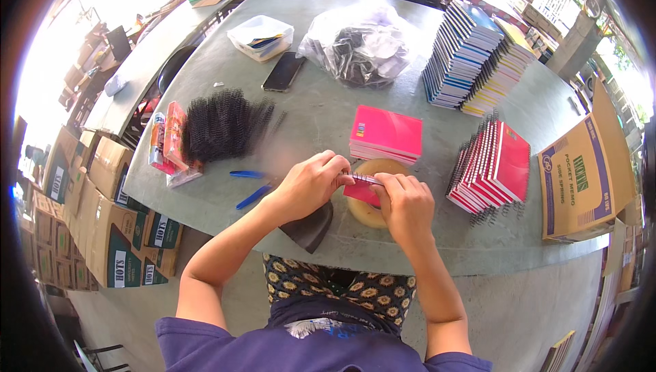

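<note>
Red notebook [359, 193] between left hand [311, 182], right hand [410, 204]; table edge [478, 269], stack [506, 170] apart.

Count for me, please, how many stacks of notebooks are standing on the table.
4: a red stack just beyond the right hand; a red coil-bound stack farther right; a blue stack and a yellow stack side by side beyond that. Others may be hidden.

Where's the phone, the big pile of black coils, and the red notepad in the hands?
Phone [284, 72]: head view, middle of its dark screen.
Black coils [215, 126]: head view, middle of the pile.
Red notepad [362, 194]: head view, its red cover.
</note>
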